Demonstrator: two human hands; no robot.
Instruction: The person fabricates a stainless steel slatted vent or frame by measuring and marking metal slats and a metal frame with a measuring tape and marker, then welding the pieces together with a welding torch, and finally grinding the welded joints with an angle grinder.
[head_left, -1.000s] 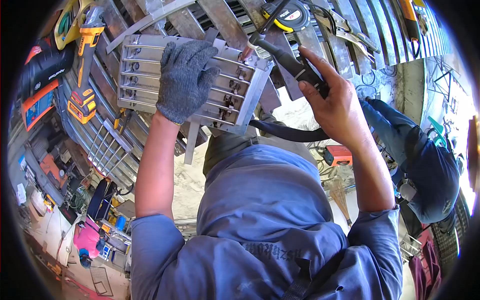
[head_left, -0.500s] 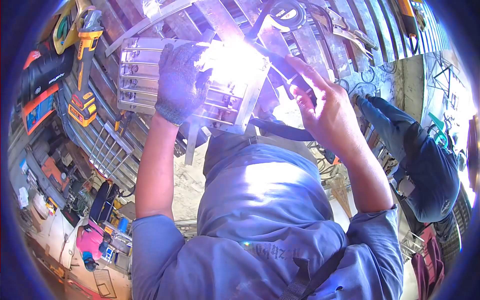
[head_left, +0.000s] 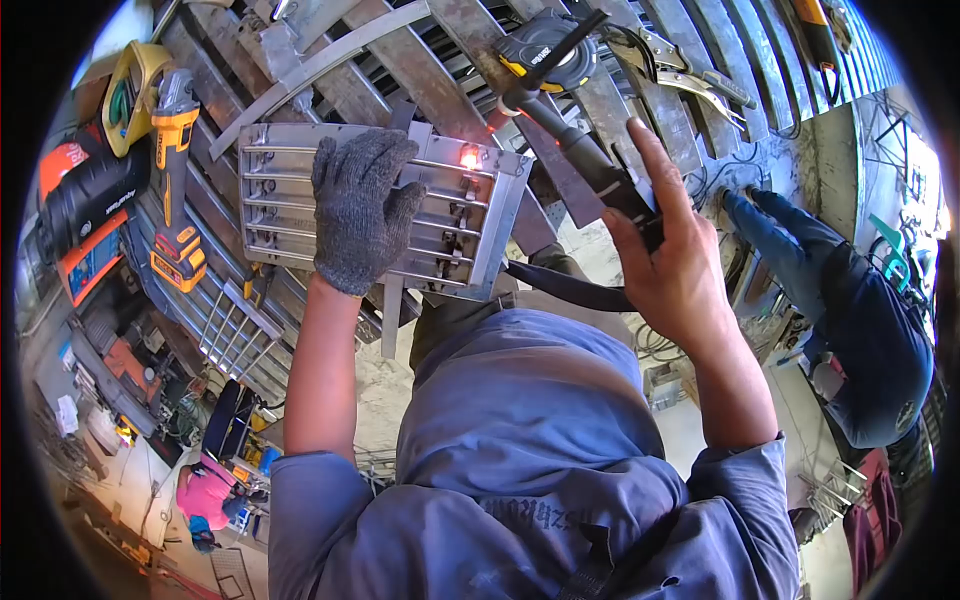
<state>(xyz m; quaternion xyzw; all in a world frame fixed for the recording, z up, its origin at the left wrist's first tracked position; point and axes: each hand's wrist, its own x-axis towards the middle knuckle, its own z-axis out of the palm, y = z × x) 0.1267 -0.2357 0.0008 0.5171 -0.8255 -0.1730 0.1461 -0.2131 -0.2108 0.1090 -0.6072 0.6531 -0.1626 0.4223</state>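
My left hand point(head_left: 362, 215), in a dark grey knit glove, lies over a metal frame with thin parallel rods point(head_left: 450, 220), its fingers resting together on the rods. A small spot point(head_left: 470, 158) glows orange near the frame's upper right. To the right, my bare right hand point(head_left: 665, 245) holds a black welding torch point(head_left: 590, 155) by its handle, thumb below and index finger stretched along it. The torch head is up and right of the glowing spot, apart from the frame.
The slatted metal table point(head_left: 400, 60) carries a tape measure point(head_left: 548, 55), locking pliers point(head_left: 690, 70), a curved flat bar point(head_left: 320, 70) and a yellow-black angle grinder point(head_left: 172, 180). One person in dark clothes point(head_left: 870, 330) is at right; another in pink point(head_left: 208, 490), lower left.
The bright welding arc has gone out, leaving a glowing spot. The torch has moved up and away from the frame. In view, the frame and grinder sit slightly lower.
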